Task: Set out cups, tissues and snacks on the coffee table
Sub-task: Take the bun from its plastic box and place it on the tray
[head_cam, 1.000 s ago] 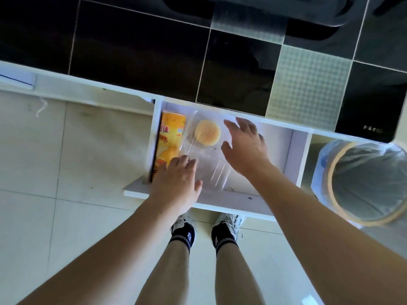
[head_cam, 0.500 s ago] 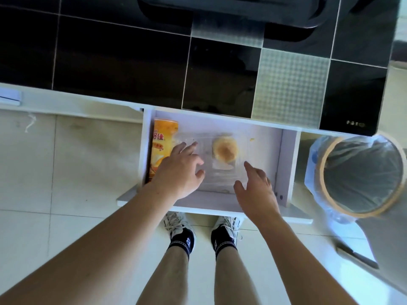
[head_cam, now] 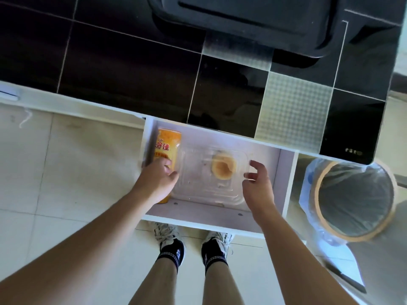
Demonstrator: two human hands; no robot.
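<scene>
**Both hands at the open drawer, snacks inside**

Head view, looking straight down. White drawer (head_cam: 204,211) is pulled out from under the black tiled table top (head_cam: 123,69); its front lip sits just above the person's two shoes.

Contents, counted:
- 1 orange snack canister (head_cam: 167,146), lying lengthwise against the drawer's left wall.
- 1 clear plastic tray (head_cam: 198,183), flat on the drawer floor, just right of the canister; whether they touch cannot be told.
- 1 round pastry (head_cam: 223,167) in the tray's far right part.

Edges and room: bare drawer floor shows between the tray's right edge and the drawer's right wall, and a narrow strip between the tray and the front lip. No gap shows between the canister and the left wall.

Hands:
- Left hand (head_cam: 157,183) is over the canister's near end, at the tray's left edge. Fingers curl downward; their tips are hidden, so whether they close on the canister or the tray cannot be told.
- Right hand (head_cam: 256,186) is at the tray's right edge, fingers spread and loosely bent, thumb apart, holding nothing; slightly motion-blurred.

Surroundings: 1 wastebin (head_cam: 354,200) with a tan rim and a clear liner stands on the floor right of the drawer, apart from it. 1 dark tray (head_cam: 253,20) lies on the table top at the far side. Pale floor tiles (head_cam: 66,172) left of the drawer.
</scene>
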